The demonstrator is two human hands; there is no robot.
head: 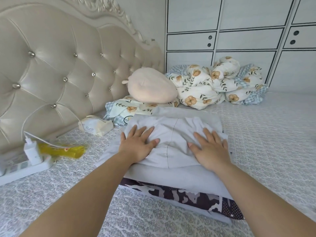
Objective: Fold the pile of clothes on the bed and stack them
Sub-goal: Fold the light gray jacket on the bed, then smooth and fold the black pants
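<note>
a person's left hand (136, 145) and right hand (209, 147) lie flat, fingers spread, pressing on a folded pale grey garment (172, 141) that tops a stack of folded clothes (171, 173) in the middle of the bed (273, 134). a dark patterned garment (193, 196) shows at the bottom of the stack. behind the stack sit a cream plush cushion (151, 88) and a bundled floral duvet (218, 82). to the left, near the tufted headboard (56, 65), lie a tissue pack (95, 128), a yellow packet (65, 149) and a white power strip (25, 166).
</note>
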